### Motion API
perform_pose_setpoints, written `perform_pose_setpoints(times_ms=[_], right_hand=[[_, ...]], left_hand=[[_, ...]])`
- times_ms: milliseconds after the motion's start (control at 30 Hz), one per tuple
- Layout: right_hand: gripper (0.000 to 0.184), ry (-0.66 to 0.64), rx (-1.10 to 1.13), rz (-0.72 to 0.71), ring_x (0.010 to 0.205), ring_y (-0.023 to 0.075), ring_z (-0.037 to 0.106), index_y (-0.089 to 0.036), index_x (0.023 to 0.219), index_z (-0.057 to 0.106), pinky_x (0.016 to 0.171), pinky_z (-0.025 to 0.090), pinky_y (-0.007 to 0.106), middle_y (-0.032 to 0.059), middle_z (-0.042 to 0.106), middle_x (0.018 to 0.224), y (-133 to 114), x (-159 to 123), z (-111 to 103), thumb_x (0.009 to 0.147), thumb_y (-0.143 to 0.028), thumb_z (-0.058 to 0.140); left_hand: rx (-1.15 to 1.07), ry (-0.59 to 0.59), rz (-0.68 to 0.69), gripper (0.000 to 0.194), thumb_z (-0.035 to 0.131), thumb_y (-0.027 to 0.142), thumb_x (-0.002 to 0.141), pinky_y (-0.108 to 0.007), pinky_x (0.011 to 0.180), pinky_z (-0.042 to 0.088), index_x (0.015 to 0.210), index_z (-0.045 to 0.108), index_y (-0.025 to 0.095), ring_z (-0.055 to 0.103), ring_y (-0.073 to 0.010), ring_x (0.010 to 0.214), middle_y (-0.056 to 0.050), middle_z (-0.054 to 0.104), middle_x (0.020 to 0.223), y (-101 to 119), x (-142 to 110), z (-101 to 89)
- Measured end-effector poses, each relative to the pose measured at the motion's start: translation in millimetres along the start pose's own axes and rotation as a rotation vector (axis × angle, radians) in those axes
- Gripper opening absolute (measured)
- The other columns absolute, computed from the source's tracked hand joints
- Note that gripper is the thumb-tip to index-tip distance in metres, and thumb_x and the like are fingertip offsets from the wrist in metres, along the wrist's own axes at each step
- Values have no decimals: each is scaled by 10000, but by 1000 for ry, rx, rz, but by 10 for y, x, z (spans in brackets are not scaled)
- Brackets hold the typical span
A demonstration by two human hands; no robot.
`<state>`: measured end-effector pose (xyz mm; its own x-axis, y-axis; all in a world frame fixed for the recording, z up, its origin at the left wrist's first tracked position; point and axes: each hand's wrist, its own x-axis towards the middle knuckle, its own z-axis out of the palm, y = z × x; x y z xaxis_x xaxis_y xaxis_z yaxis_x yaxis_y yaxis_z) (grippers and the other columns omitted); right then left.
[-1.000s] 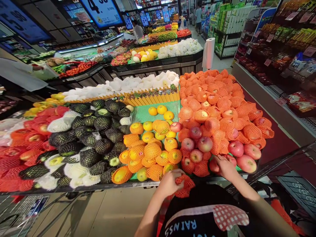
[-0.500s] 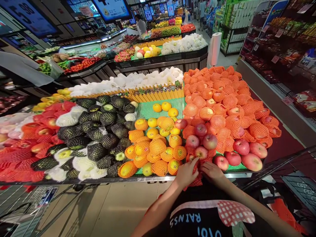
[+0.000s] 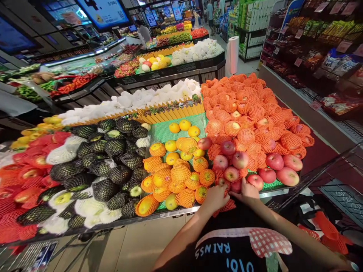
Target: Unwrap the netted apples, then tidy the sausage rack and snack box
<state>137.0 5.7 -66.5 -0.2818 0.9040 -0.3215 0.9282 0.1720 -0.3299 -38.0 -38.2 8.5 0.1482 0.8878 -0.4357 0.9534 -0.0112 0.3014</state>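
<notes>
At the front edge of the fruit stand, my left hand (image 3: 217, 197) is closed with curled fingers on a red-orange foam net (image 3: 227, 207), which hangs out below it. Close by on the right, my right hand (image 3: 248, 193) has its thumb and forefinger around a red apple (image 3: 236, 186). That apple shows only in part between the two hands. Just beyond them lie bare apples (image 3: 231, 173) in a small pile. More bare apples (image 3: 274, 161) rest to the right on the green mat (image 3: 273, 184).
Net-wrapped oranges (image 3: 181, 172) lie left of my hands, with dark net-wrapped fruit (image 3: 115, 143) farther left. Apples in orange nets (image 3: 244, 109) are heaped behind. A shopping cart (image 3: 344, 202) stands at the right. A plastic bag roll (image 3: 233, 54) stands beyond the stand.
The view has turned, so the stand sits farther left. My right hand's thumb and forefinger have spread, and a red apple now shows between my hands. The left hand's fingers have curled in.
</notes>
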Motion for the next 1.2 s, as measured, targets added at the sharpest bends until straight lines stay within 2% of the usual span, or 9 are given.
perform_pose_setpoints(times_ms=[233, 367, 500, 633, 767, 833, 967, 1067, 1200], right_hand=[[673, 66, 428, 129, 901, 293, 664, -216, 1183, 463, 720, 442, 351, 82, 672, 1017, 131, -213, 14, 679, -544, 763], [688, 148, 1048, 61, 991, 266, 626, -231, 1152, 461, 889, 482, 402, 57, 636, 1084, 261, -411, 15, 590, -426, 806], [698, -47, 1594, 27, 1125, 276, 602, -241, 1189, 526, 1000, 469, 436, 67, 636, 1223, 299, -653, -41, 582, -351, 853], [743, -134, 1838, -23, 1165, 283, 619, -238, 1244, 587, 1069, 441, 457, 73, 666, 1254, 291, -862, 42, 569, -313, 890], [667, -106, 2014, 55, 1181, 306, 633, -259, 1308, 543, 1034, 479, 517, 113, 639, 1313, 317, -975, 110, 801, -677, 655], [644, -32, 1925, 58, 1228, 313, 604, -273, 1364, 485, 1039, 475, 548, 119, 592, 1372, 327, -969, 79, 901, -721, 469], [675, 436, 1150, -86, 1331, 325, 484, -275, 1364, 473, 1154, 363, 545, 109, 528, 1389, 292, -784, 64, 787, -483, 754], [693, 521, 609, -242, 1340, 337, 443, -226, 1412, 441, 1140, 388, 533, 152, 486, 1375, 213, -550, 228, 798, -358, 735], [633, 520, 265, -315, 1320, 362, 456, -127, 1464, 365, 1068, 462, 539, 232, 470, 1364, 126, -284, 572, 938, -412, 570]], left_hand=[[-71, 16, 182, 416, 466, 278, 935, -340, 923, 540, 1348, 513, 256, 635, -235, 1152, -55, 615, 1341, -81, 70, 59], [-66, -32, 221, 666, 577, 364, 890, -399, 950, 547, 1505, 372, 215, 518, -300, 1318, -95, 486, 1496, -67, 132, 87], [-98, -56, 367, 908, 681, 412, 834, -457, 998, 521, 1595, 211, 252, 530, -322, 1312, -89, 491, 1514, -31, 176, 120], [-116, -24, 471, 666, 594, 253, 872, -442, 980, 534, 1517, 427, 248, 626, -288, 1199, -70, 642, 1353, -114, 161, 87], [-257, 299, 462, 548, 533, 170, 867, -402, 987, 543, 1409, 569, 237, 666, -244, 1145, -65, 684, 1293, -429, 105, -122], [-333, 525, 428, 516, 542, 185, 870, -403, 1006, 538, 1382, 591, 222, 658, -245, 1172, -74, 680, 1305, -632, 61, -256], [-382, 824, 382, 465, 599, 230, 856, -407, 993, 553, 1317, 637, 185, 675, -260, 1144, -85, 704, 1264, -945, -69, -422], [-373, 884, 363, 510, 607, 209, 836, -401, 986, 560, 1345, 617, 190, 678, -257, 1138, -77, 700, 1274, -1035, -199, -434], [-367, 873, 363, 551, 574, 150, 834, -379, 989, 558, 1382, 582, 212, 670, -237, 1157, -65, 681, 1310, -1098, -381, -375]])
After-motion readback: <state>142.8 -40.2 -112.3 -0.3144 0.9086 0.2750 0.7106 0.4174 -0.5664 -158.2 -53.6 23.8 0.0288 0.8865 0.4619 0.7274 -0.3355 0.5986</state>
